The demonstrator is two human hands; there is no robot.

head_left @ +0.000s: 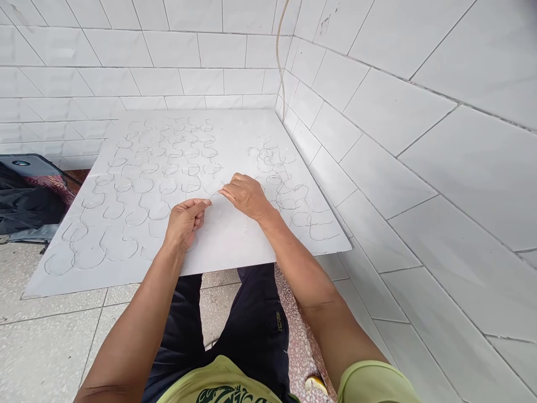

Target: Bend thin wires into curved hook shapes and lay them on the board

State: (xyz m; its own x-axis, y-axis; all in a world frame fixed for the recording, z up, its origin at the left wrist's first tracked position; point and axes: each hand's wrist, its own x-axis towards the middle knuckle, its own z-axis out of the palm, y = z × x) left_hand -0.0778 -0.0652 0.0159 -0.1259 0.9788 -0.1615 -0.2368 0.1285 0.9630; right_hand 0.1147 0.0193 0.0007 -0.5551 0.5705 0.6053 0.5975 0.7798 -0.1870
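Note:
My left hand [187, 220] pinches a thin curved wire [220, 212] between thumb and fingers, just above the white board. Close by on the right, my right hand [243, 195] is closed in a pinch on the same wire, its fingertips a short gap from the left ones. The wire bends in a loop below the fingertips. Rows of similar curved wire pieces [136, 217] lie over the left and middle of the board. A looser, tangled group of wires [293, 196] lies to the right of my right hand.
The white board [239, 246] reaches back to the tiled wall [176, 50] and along another tiled wall [419, 168] at right. A cord [280, 61] hangs in the corner. A chair with dark cloth [31, 204] stands at left. My legs are under the board's front edge.

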